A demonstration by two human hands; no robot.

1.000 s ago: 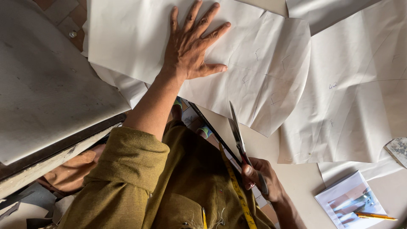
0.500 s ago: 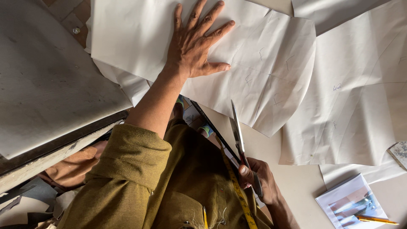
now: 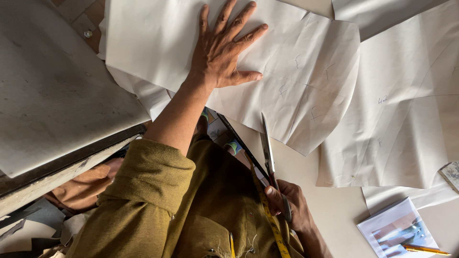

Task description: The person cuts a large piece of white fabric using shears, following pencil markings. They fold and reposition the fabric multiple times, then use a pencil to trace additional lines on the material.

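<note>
1. Our left hand (image 3: 224, 48) lies flat, fingers spread, pressing on the paper (image 3: 287, 71); it grips nothing.
2. Our right hand (image 3: 289, 203) is closed round the handles of the scissors (image 3: 267, 148), low in the view beside our chest.
3. The scissors' blades look closed or nearly so; from this angle we cannot tell for sure. Their tip points up toward the paper's lower edge and sits just at it, below the left thumb.
4. The paper's near edge runs slanting from under our left wrist down to a rounded corner on the right. Bare table (image 3: 334, 210) lies below that corner, between paper and right hand, giving the blades open room.
5. To the left, a grey board (image 3: 52, 91) overhangs and closes off that side; the paper's left edge drapes past it.
6. We count three large pale sheets: the pressed one, a second sheet (image 3: 406, 129) overlapping its right edge, and a third sheet (image 3: 377, 14) at the top right. A further strip peeks out under the second sheet at the lower right.
7. One booklet (image 3: 397, 231) lies at the lower right, with one yellow pencil (image 3: 423, 249) across its corner.
8. One yellow tape (image 3: 270, 220) hangs down our olive shirt.
</note>
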